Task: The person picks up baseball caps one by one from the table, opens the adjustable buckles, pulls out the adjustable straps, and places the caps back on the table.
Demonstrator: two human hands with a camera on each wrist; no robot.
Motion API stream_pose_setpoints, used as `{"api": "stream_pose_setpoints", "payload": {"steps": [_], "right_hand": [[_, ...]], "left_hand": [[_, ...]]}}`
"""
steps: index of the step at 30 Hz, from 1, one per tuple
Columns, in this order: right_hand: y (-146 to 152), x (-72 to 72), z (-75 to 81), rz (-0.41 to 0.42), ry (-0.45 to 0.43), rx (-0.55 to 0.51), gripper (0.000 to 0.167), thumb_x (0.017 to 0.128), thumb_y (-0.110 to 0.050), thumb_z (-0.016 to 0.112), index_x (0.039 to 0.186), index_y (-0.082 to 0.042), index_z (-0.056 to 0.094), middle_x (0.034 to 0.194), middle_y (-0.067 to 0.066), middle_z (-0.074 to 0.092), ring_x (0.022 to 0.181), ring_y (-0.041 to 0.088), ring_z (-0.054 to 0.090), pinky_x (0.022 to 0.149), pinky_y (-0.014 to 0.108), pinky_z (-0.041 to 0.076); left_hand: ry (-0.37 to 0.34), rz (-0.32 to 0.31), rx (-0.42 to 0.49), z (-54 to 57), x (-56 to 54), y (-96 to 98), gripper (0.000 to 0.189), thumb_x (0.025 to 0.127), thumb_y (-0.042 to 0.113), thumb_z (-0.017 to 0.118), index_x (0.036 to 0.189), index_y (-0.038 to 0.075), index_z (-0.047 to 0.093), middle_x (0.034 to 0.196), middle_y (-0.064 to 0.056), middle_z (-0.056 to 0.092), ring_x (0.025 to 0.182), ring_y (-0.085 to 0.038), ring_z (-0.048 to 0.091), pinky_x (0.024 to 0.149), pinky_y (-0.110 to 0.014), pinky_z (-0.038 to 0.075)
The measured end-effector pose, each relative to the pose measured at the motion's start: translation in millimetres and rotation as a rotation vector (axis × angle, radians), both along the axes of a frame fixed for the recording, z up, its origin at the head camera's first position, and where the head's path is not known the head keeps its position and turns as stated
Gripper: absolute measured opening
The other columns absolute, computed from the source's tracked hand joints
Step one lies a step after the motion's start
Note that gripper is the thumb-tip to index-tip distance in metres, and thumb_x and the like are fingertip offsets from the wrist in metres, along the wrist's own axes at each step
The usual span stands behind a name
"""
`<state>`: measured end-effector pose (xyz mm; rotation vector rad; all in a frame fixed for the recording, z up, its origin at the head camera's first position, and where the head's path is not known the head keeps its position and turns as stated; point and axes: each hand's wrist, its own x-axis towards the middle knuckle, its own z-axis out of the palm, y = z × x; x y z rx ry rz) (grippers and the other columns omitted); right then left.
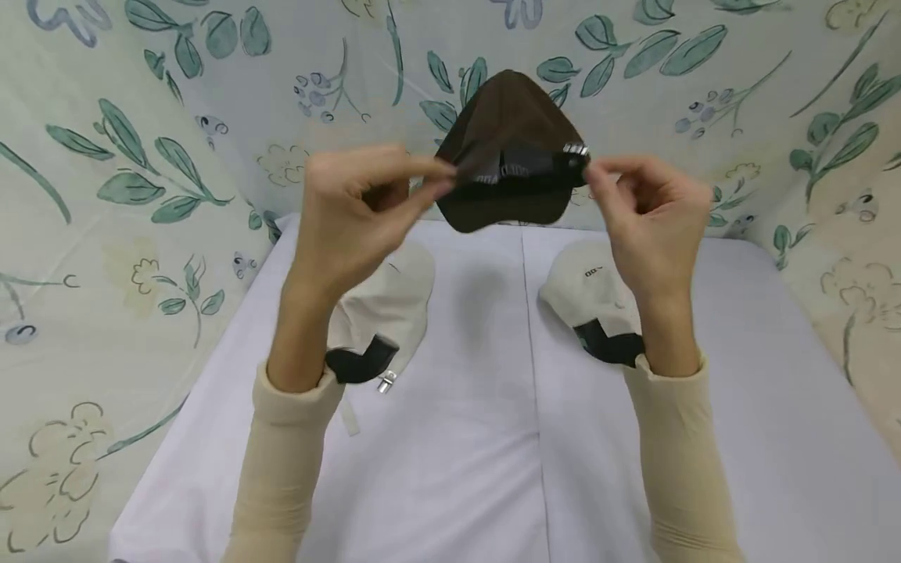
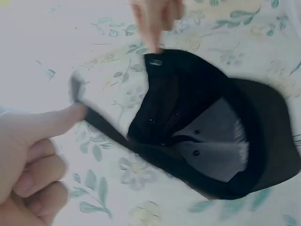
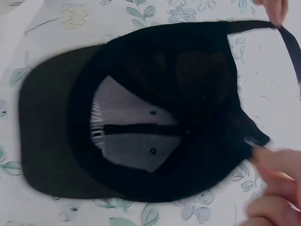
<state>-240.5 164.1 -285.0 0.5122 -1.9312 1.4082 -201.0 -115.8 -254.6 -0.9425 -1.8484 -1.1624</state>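
so your dark cap [image 1: 512,148] is up in the air over the smooth white cloth [image 1: 450,477], soft domed crown [image 1: 512,105], rounded brim [image 3: 49,125], finely textured grey panels [image 3: 131,110] inside the front. your left hand [image 1: 362,207] is pinching its thin flat strap [image 2: 106,126], your right hand [image 1: 651,215] pinches the opposite back edge by a little metal piece [image 2: 155,61], two crumply cream caps [image 1: 404,293] [image 1: 573,285] lying below

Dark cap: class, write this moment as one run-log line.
dark cap: held up, strap unfastened | left hand: pinches strap | right hand: pinches cap edge by buckle | two pale caps: on white cloth
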Motion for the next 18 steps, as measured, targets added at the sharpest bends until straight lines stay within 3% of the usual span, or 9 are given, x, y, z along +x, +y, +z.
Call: {"api": "stream_pose_setpoints", "payload": {"steps": [3,6,9,12,15,18], "right_hand": [[17.1,10.7,-31.0,0.092,-0.209,0.332,0.005,0.090,-0.005,0.078,0.091,-0.001,0.081,0.057,-0.004,0.040,0.052,0.005,0.033,0.049,0.019,0.024],[29.8,10.2,-68.9,0.184,-0.419,0.632,0.004,0.090,-0.007,0.079,0.090,-0.003,0.082,0.059,-0.004,0.041,0.056,0.005,0.036,0.052,0.020,0.028],[33.7,8.6,-93.5,0.205,-0.539,0.728,0.004,0.089,-0.008,0.080,0.090,-0.005,0.083,0.061,-0.003,0.046,0.060,0.008,0.040,0.056,0.021,0.032],[31.7,8.9,-102.7,0.196,-0.532,0.684,0.004,0.087,-0.007,0.081,0.089,-0.005,0.083,0.062,-0.001,0.049,0.061,0.010,0.042,0.055,0.021,0.032],[28.4,9.9,-104.0,0.184,-0.487,0.619,0.004,0.086,-0.007,0.083,0.089,-0.005,0.084,0.063,0.001,0.052,0.061,0.011,0.043,0.053,0.019,0.031],[25.6,10.5,-103.7,0.165,-0.462,0.577,0.004,0.085,-0.006,0.084,0.089,-0.005,0.084,0.063,0.001,0.052,0.061,0.010,0.042,0.053,0.018,0.031]], "left_hand": [[-0.237,0.000,-0.275,-42.2,14.8,-12.6,0.006,0.086,0.001,0.082,0.090,0.005,0.083,0.061,-0.001,0.054,0.057,-0.007,0.039,0.055,-0.020,0.029],[-0.478,0.064,-0.510,-95.7,10.3,-19.5,0.005,0.086,0.007,0.083,0.089,0.010,0.084,0.068,0.003,0.069,0.062,-0.005,0.051,0.059,-0.020,0.038],[-0.647,0.071,-0.609,-130.5,4.4,-22.8,0.002,0.087,0.012,0.083,0.088,0.011,0.085,0.079,0.002,0.078,0.066,-0.005,0.060,0.061,-0.021,0.045],[-0.716,0.040,-0.535,-143.7,3.9,-24.2,0.001,0.086,0.011,0.085,0.087,0.011,0.085,0.079,0.001,0.079,0.062,-0.006,0.057,0.058,-0.021,0.044],[-0.704,0.011,-0.430,-144.5,4.7,-23.1,0.004,0.085,0.009,0.084,0.089,0.010,0.085,0.077,-0.001,0.077,0.057,-0.007,0.048,0.055,-0.020,0.038],[-0.671,0.014,-0.387,-144.1,4.1,-19.9,0.004,0.087,0.009,0.083,0.091,0.009,0.085,0.074,-0.003,0.076,0.056,-0.007,0.042,0.055,-0.020,0.034]]}}
